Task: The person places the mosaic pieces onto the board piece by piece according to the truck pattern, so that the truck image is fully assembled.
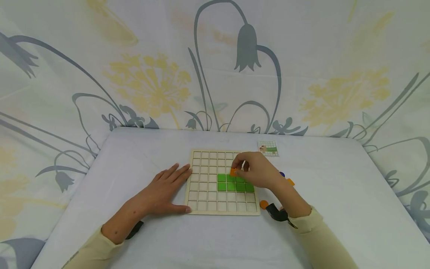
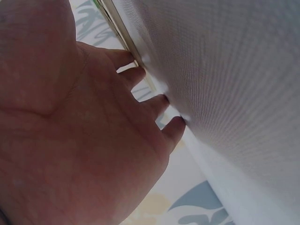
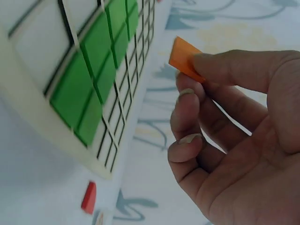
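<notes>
A pale wooden grid board [image 1: 201, 195] lies on the table with two rows of green square tiles [image 1: 231, 186] set in its cells, right of the middle. My right hand [image 1: 258, 170] pinches an orange square tile [image 3: 185, 58] between thumb and fingertips. In the right wrist view that tile is apart from the board, held up over its surface. My left hand [image 1: 164, 192] lies at the board's left side, fingers straight and spread. Its fingertips and thumb tip are right at the board's edge; in the left wrist view the fingertips [image 2: 157, 104] meet the white cloth.
A small card [image 1: 268, 148] with a printed grid pattern lies behind the board at right. Right of the board are an orange round piece [image 1: 264, 204], an orange piece [image 1: 290, 182] and a blue piece [image 1: 282, 174]. A red piece [image 3: 89, 198] lies beside the board's edge. Patterned fabric hangs behind the table.
</notes>
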Motion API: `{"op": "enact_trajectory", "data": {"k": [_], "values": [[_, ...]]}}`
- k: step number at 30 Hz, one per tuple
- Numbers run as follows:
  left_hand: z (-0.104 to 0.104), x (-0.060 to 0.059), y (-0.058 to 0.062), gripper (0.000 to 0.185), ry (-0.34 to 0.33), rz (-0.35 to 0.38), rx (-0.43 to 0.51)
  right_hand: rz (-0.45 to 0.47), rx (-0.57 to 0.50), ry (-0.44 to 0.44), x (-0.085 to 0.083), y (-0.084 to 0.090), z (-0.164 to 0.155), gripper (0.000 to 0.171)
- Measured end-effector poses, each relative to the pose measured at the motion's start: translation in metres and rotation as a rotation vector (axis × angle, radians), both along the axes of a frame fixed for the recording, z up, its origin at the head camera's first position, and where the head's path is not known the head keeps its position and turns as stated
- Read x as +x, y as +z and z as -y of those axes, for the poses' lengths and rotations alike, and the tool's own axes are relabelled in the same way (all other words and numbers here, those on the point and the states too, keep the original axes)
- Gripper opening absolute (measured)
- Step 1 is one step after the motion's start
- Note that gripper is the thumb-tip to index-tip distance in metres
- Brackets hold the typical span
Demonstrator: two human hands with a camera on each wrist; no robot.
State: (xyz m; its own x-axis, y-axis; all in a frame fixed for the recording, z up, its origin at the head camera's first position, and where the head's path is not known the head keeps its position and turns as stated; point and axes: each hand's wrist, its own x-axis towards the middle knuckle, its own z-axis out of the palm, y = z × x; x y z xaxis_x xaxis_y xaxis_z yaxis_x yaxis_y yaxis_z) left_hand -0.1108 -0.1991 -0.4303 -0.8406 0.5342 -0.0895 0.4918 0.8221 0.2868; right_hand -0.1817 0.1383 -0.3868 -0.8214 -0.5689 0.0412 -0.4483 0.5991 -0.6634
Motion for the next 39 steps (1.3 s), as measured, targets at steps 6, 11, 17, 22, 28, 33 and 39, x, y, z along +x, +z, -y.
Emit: {"op": "enact_trajectory", "data": {"k": [6,11,17,22,28,33,39], "values": [[-0.001,0.0,0.0,0.112,-0.003,0.002,-0.006,-0.01,-0.035,-0.001,0.01,-0.007,0.025,0.006],[-0.001,0.0,0.002,0.111,-0.005,0.0,-0.006,-0.027,-0.04,-0.003,0.015,-0.019,0.044,0.011],[0.0,0.001,0.003,0.111,-0.006,-0.001,0.0,-0.012,-0.007,-0.003,0.02,-0.03,0.06,0.011],[0.0,0.0,0.002,0.111,-0.004,0.003,-0.004,-0.024,0.043,-0.015,0.023,-0.033,0.064,0.013],[-0.001,0.0,0.002,0.112,-0.001,0.007,-0.005,-0.079,0.083,-0.013,0.025,-0.032,0.066,0.013],[-0.002,0.0,0.002,0.111,0.0,0.01,-0.004,-0.128,0.107,-0.02,0.028,-0.031,0.066,0.007],[-0.002,0.001,0.004,0.111,0.0,0.005,-0.001,-0.118,0.107,-0.02,0.028,-0.03,0.066,0.005]]}}
